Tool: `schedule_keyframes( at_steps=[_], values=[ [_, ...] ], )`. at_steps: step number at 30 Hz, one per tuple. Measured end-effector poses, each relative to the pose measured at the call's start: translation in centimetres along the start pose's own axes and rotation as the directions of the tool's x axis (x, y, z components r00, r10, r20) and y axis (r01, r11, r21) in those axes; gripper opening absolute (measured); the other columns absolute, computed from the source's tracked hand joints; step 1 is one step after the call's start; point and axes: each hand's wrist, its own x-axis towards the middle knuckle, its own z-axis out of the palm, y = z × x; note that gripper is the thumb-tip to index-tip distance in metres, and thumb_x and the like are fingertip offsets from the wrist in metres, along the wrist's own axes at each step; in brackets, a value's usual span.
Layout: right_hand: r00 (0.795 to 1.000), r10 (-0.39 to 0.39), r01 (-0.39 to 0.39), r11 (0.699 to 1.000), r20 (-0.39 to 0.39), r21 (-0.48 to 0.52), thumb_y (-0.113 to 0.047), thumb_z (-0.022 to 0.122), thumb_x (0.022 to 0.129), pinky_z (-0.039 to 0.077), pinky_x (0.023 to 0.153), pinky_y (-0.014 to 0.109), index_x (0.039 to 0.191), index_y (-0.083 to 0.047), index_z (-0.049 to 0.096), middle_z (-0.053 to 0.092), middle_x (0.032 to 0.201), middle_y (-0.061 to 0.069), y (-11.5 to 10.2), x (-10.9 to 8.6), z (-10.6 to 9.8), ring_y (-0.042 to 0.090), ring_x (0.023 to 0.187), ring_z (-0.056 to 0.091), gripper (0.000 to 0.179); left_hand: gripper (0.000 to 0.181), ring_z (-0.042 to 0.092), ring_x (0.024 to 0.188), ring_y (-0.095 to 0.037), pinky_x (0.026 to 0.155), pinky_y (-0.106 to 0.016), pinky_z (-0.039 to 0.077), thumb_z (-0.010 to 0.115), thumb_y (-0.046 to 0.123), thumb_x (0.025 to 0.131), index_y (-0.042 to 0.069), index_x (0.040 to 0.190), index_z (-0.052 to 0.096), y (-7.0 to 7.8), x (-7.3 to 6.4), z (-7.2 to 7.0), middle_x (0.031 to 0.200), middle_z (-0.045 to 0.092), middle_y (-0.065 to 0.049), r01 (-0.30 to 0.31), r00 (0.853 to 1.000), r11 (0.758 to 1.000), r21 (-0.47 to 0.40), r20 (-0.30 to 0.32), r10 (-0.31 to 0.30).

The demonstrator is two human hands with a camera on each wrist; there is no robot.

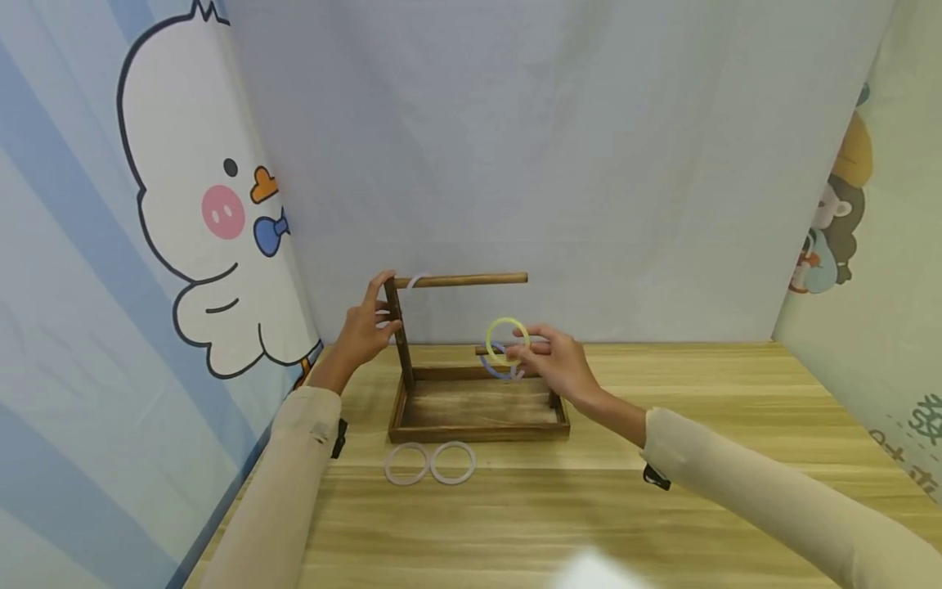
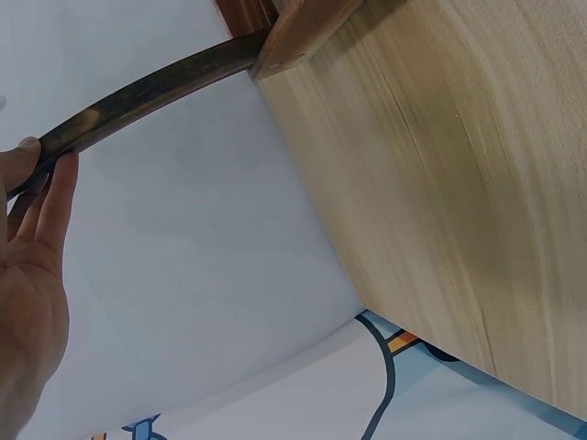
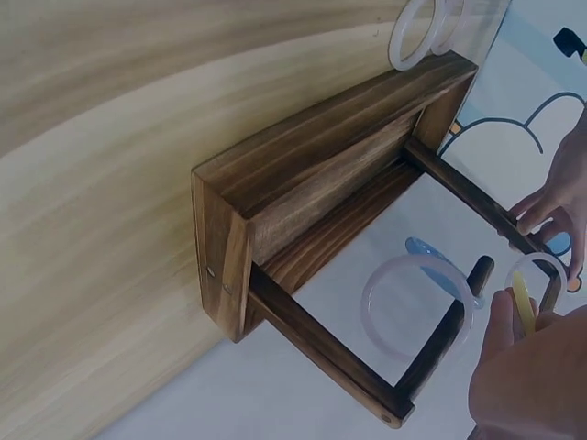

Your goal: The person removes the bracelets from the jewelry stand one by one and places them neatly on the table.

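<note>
My left hand (image 1: 361,331) grips the upper part of the tall wooden post (image 1: 402,352), thumb on one side and fingers on the other. This post belongs to a dark wooden stand with a tray base (image 1: 478,433). Between thumb and fingers, my right hand (image 1: 562,366) pinches a yellow ring (image 1: 506,320), held upright near the tip of the lower peg (image 1: 482,351). A blue ring (image 3: 422,247) and a pale ring (image 3: 365,312) hang on that lower peg. Another pale ring (image 1: 412,282) hangs on the upper bar (image 1: 471,280), close to the left post.
Two pale rings, a left one (image 1: 407,484) and a right one (image 1: 452,483), lie side by side on the wood-grain table (image 1: 662,507) in front of the tray. Behind the stand hangs a grey-white cloth (image 1: 589,164). Printed cartoon panels border both sides.
</note>
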Motion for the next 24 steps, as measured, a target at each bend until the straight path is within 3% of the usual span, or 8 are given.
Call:
schedule_keyframes(
  at_steps=[12, 19, 24],
  values=[
    [0.997, 0.059, -0.059, 0.998, 0.052, -0.007, -0.008, 0.071, 0.099, 0.065, 0.079, 0.029, 0.132, 0.008, 0.062, 0.076, 0.107, 0.022, 1.2, -2.1, 0.6, 0.031, 0.093, 0.078, 0.038, 0.093, 0.069, 0.114, -0.046, 0.092, -0.054, 0.061, 0.071, -0.003, 0.096, 0.032, 0.163, 0.017, 0.0, -0.2, -0.1, 0.126, 0.066, -0.030, 0.029, 0.999, 0.999, 0.040, 0.023, -0.030],
    [0.991, 0.084, -0.089, 0.995, 0.103, 0.044, -0.005, 0.067, 0.101, 0.065, 0.083, 0.031, 0.132, 0.011, 0.060, 0.075, 0.112, 0.024, 2.3, -3.2, 0.9, 0.039, 0.104, 0.074, 0.035, 0.094, 0.068, 0.115, -0.045, 0.093, -0.053, 0.061, 0.071, -0.004, 0.096, 0.033, 0.163, 0.016, -0.1, -0.3, 0.0, 0.126, 0.066, -0.030, 0.024, 0.999, 0.999, 0.048, 0.025, -0.025],
    [0.987, 0.101, -0.105, 0.994, 0.125, 0.029, -0.006, 0.068, 0.101, 0.064, 0.086, 0.040, 0.131, 0.010, 0.060, 0.076, 0.110, 0.022, 3.0, -3.9, 1.1, 0.040, 0.101, 0.075, 0.035, 0.094, 0.069, 0.114, -0.045, 0.093, -0.053, 0.061, 0.071, -0.004, 0.096, 0.033, 0.163, 0.017, 0.1, -0.2, 0.0, 0.126, 0.066, -0.030, 0.026, 0.999, 0.998, 0.052, 0.018, -0.027]
  ],
)
